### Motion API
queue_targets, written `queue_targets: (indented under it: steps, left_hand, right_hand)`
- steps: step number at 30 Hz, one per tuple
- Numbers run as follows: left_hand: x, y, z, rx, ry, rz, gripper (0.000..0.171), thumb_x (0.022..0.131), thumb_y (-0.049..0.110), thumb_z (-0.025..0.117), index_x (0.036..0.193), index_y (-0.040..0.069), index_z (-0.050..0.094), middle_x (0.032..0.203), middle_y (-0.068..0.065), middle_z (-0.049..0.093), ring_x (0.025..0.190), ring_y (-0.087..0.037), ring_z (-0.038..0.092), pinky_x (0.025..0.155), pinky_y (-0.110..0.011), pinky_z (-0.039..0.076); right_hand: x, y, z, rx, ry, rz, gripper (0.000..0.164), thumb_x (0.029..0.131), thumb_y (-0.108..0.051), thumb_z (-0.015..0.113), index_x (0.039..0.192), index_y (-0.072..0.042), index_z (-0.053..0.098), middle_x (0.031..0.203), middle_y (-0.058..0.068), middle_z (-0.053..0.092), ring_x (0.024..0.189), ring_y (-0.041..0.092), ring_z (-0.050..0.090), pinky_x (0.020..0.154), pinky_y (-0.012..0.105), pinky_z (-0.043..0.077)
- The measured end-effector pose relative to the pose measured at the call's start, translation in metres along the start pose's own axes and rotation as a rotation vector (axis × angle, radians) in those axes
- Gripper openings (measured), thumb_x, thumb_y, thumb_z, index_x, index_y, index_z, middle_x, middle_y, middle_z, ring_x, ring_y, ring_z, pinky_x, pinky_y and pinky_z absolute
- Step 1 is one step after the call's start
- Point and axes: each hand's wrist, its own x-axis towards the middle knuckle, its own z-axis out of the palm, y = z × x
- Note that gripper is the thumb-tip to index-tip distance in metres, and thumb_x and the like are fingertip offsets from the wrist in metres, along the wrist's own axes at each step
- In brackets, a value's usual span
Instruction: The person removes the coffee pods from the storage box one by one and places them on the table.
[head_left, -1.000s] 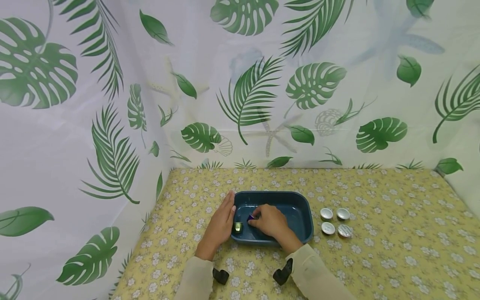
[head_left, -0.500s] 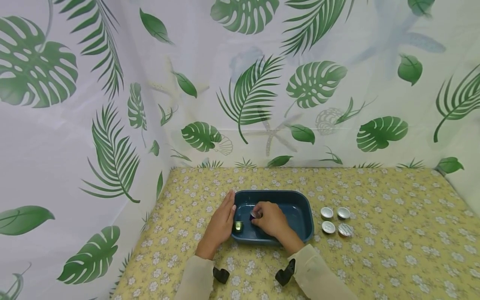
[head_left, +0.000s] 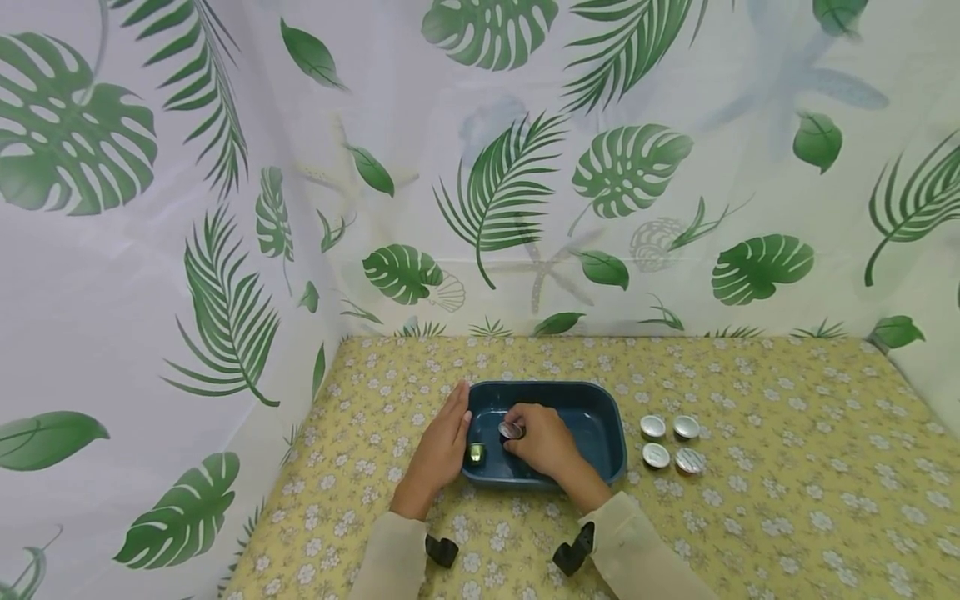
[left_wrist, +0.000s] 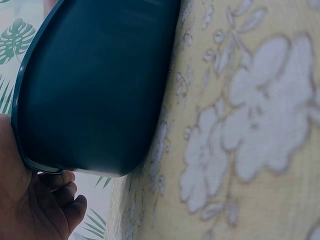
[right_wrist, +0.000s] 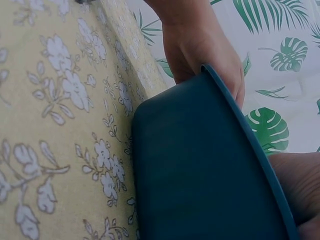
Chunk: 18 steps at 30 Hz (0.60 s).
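My right hand (head_left: pixel 543 435) reaches into a dark blue rectangular tray (head_left: pixel 611 417) and pinches a coffee capsule (head_left: pixel 511 430) between thumb and fingers. The capsule's silvery foil lid faces up, and the fingers partly cover its dark body. Inside the tray's near left corner sits a shiny green capsule (head_left: pixel 476 453). My left hand (head_left: pixel 442 437) rests along the tray's left end, its fingers pointing forward and its thumb at the rim. The left wrist view shows the tray's outer wall (left_wrist: pixel 100 90) beside the left hand's fingers (left_wrist: pixel 65 197).
Several foil-topped capsules stand in a two-row group to the tray's right, one of them a silver-lidded capsule (head_left: pixel 653 427). Under everything lies a yellow flowered tablecloth (head_left: pixel 787 467). White leaf-printed sheeting (head_left: pixel 510 292) rises behind the table and at its left.
The purple capsule in my right fingers has turned from lying on its side to foil lid up. My left hand and the green capsule have stayed put.
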Motion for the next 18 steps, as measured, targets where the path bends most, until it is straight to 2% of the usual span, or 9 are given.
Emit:
queue_targets:
  steps: [9,18]
  left_hand:
    - [-0.001,0.0,0.001,0.0,0.01,0.011,0.054,0.114,0.026,0.032,0.163,0.01,0.018,0.169,-0.004,0.013,0.154,-0.026,0.02,0.121,-0.05,0.026]
    - [-0.001,0.0,0.0,-0.001,0.006,0.003,0.055,0.114,0.028,0.032,0.164,0.012,0.016,0.169,-0.002,0.012,0.154,-0.024,0.019,0.122,-0.049,0.025]
  right_hand:
    - [-0.006,-0.001,-0.003,-0.025,0.003,0.01,0.027,0.08,-0.01,0.087,0.103,-0.009,0.073,0.093,0.002,0.07,0.084,0.018,0.065,0.073,0.041,0.056]
    - [-0.013,-0.003,-0.008,-0.022,0.025,0.016,0.028,0.08,-0.012,0.088,0.103,-0.01,0.073,0.094,0.002,0.07,0.085,0.018,0.065,0.073,0.041,0.055]
